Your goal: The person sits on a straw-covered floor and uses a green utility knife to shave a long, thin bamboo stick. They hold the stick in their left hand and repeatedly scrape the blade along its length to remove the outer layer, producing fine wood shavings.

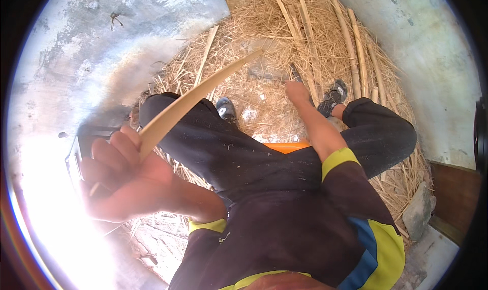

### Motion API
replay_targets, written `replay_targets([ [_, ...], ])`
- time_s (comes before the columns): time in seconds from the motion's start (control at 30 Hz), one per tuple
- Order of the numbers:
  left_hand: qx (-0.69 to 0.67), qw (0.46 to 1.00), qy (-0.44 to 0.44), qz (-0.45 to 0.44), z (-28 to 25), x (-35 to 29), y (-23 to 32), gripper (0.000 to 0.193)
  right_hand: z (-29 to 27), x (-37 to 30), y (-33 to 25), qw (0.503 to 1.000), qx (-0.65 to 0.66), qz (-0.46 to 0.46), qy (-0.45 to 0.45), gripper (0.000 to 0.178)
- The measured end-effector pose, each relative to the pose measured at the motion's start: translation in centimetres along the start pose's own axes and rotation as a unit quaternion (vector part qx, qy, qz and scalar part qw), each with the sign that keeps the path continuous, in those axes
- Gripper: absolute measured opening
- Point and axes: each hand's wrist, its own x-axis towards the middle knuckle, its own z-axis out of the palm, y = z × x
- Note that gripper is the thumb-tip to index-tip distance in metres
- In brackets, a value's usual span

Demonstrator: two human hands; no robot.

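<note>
"Two bare hands, then. What's furthest left?"

"A weathered pale surface [168,10], washed out by glare lower down, and in front of it the left hand [129,180], raised, palm side partly showing."

"And its fingers?"

"Curled in, gripping the lower end of a long pale strip [195,100]. The strip slants up and to the right, over one leg of the dark trousers [203,142], and tapers to a tip in the upper middle."

"Anything behind it?"

"A narrower slat [205,56] on the straw [244,15]. Then the left shoe [226,108], and right of that something orange [287,147] between the legs, mostly hidden."

"The right hand?"

"The right hand [297,92] is lower, out over the straw beyond the legs, closed in a fist round a dark, narrow object [296,73]. I can't tell how each finger lies, nor what the object is."

"Further right?"

"The right shoe [335,95], just beside that hand; long canes [359,51] lying on the straw; and at the edge a grey stone [419,211] near a brown board [455,191]."
</note>
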Motion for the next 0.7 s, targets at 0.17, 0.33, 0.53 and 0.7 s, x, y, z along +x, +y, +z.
replay_targets([
  [0.17,-0.01,1.0,-0.017,0.021,-0.5,-0.8,-0.1,0.03,-4.5,-2.2,-3.8,0.997,0.049,0.065,0.002,0.056],
  [0.33,-0.01,0.999,-0.019,0.029,-0.3,-0.7,-0.3,0.029,-14.4,-8.5,-15.5,0.958,0.231,-0.171,-0.009,0.056],
  [0.53,0.032,0.999,0.015,0.028,1.2,-1.1,-0.4,0.037,-13.6,-11.8,-18.0,0.942,0.259,-0.214,-0.016,0.059],
  [0.7,0.033,0.999,-0.017,0.036,0.2,-1.3,0.3,0.037,-13.0,-12.8,-18.8,0.925,0.3,-0.235,-0.002,0.062],
])
